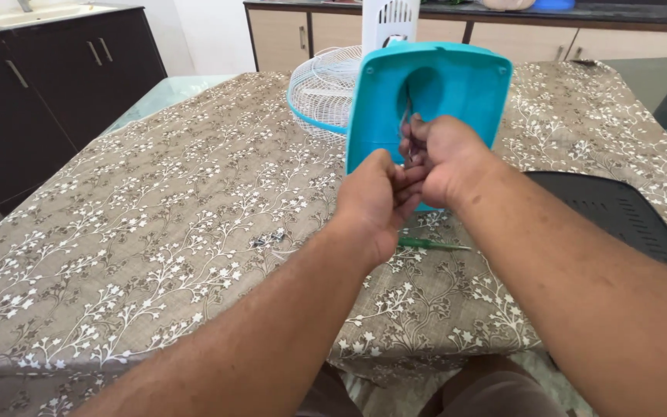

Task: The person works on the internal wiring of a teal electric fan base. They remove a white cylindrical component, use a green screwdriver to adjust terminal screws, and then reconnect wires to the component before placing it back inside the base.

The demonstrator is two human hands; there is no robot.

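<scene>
A turquoise plastic fan base (457, 85) stands tilted on edge on the table, its hollow underside facing me. Thin wires (406, 123) hang out of its central opening. My left hand (376, 197) and my right hand (438, 158) meet just in front of that opening, fingers pinched together on the wires. A white wire fan guard with a turquoise rim (322, 89) lies behind the base. A green-handled screwdriver (426, 244) rests on the cloth below my hands.
The table carries a brown cloth with white floral print (156, 232). A small dark part (268, 239) lies left of my hands. A black plastic panel (627, 212) sits at right. Dark cabinets (48, 85) stand at left, wooden ones behind.
</scene>
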